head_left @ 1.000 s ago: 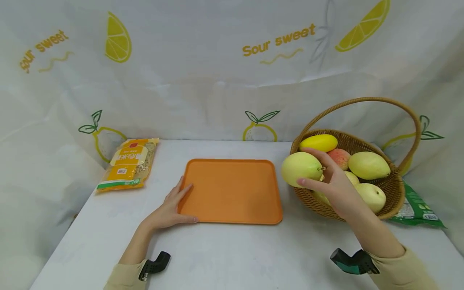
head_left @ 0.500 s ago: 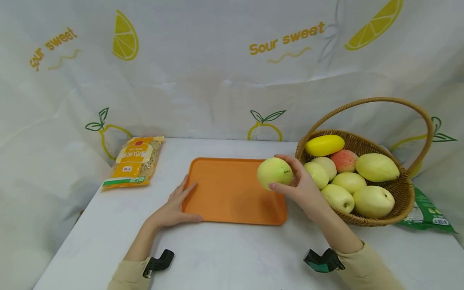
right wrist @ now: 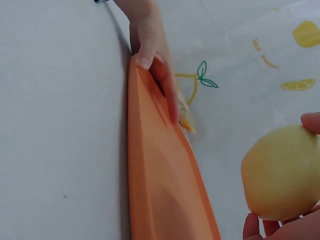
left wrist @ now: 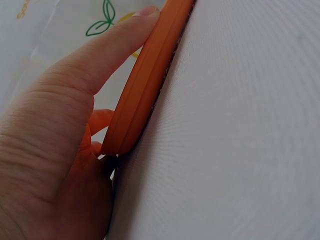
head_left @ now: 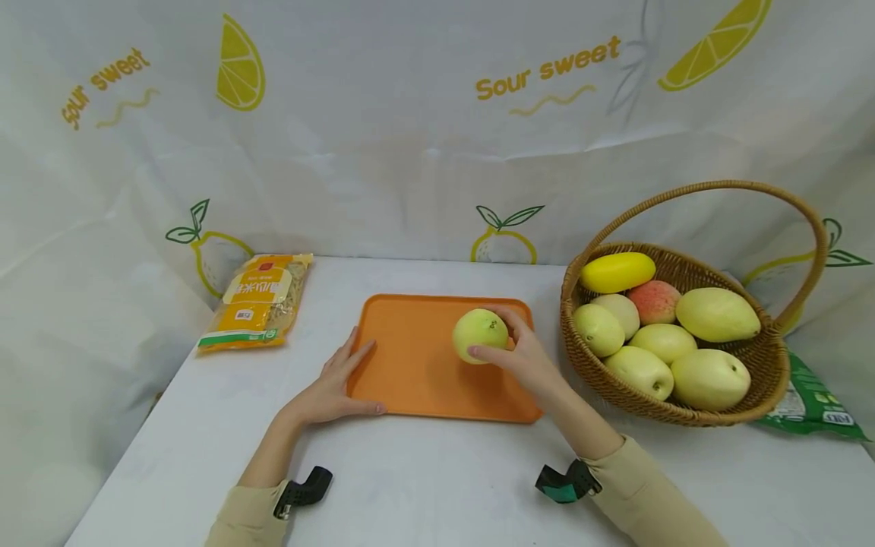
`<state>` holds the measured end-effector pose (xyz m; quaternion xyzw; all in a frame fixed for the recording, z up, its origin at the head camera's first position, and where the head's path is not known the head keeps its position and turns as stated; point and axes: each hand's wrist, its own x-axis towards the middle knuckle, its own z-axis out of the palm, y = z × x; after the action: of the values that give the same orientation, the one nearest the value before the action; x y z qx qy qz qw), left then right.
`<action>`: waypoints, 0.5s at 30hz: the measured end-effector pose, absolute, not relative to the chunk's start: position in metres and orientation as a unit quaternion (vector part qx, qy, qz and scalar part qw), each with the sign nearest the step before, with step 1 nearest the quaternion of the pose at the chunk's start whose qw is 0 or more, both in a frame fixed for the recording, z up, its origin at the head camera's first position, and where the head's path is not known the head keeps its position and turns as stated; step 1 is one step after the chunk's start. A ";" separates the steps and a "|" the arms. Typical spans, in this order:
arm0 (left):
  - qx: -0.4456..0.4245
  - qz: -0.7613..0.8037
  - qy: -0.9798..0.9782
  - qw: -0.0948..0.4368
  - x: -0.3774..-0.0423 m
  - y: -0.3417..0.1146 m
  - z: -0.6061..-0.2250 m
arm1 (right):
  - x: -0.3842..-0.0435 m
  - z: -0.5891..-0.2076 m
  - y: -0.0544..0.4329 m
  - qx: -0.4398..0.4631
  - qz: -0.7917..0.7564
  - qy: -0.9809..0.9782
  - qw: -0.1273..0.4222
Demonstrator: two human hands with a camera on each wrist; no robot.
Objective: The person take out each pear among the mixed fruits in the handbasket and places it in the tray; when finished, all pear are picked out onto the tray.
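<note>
My right hand (head_left: 529, 363) grips a round, pale yellow-green fruit (head_left: 477, 336) over the right part of an orange tray (head_left: 403, 372). In the right wrist view the fruit (right wrist: 280, 172) looks apart from the tray, with fingertips above and below it. My left hand (head_left: 324, 393) rests at the tray's near left corner, fingers spread along the left side. Its thumb lies straight on the front rim, seen close in the left wrist view, where the tray's side wall (left wrist: 137, 95) stands against the white tabletop.
A wicker basket (head_left: 775, 387) with a tall handle stands at the right, holding several pale fruits, a yellow oblong one (head_left: 617, 272) and a peach (head_left: 654, 301). Behind it lies a green packet (head_left: 816, 403). An orange-yellow bag (head_left: 256, 304) lies at the back left, before a printed curtain.
My right hand has carried the fruit leftward from the basket to over the tray. The left hand has stayed at the tray's corner; the head view has shifted slightly.
</note>
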<state>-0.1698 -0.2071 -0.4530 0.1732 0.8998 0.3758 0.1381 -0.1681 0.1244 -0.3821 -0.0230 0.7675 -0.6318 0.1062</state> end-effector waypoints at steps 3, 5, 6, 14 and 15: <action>0.175 0.375 0.900 0.138 -0.170 -0.207 -0.453 | -0.173 -0.388 0.117 -0.020 -0.632 0.766 0.119; 0.175 0.375 0.900 0.139 -0.171 -0.207 -0.453 | -0.177 -0.391 0.111 -0.020 -0.636 0.761 0.123; 0.175 0.375 0.900 0.139 -0.171 -0.207 -0.453 | -0.179 -0.393 0.108 -0.018 -0.639 0.759 0.125; 0.170 0.376 0.900 0.141 -0.171 -0.208 -0.455 | -0.190 -0.399 0.086 0.010 -0.637 0.760 0.131; 0.169 0.375 0.900 0.141 -0.171 -0.208 -0.455 | -0.191 -0.399 0.084 0.010 -0.638 0.758 0.131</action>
<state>-0.1711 -0.2076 -0.4548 0.1694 0.9002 0.3755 0.1413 -0.1913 0.0836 -0.3991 0.0103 0.7583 -0.6384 0.1314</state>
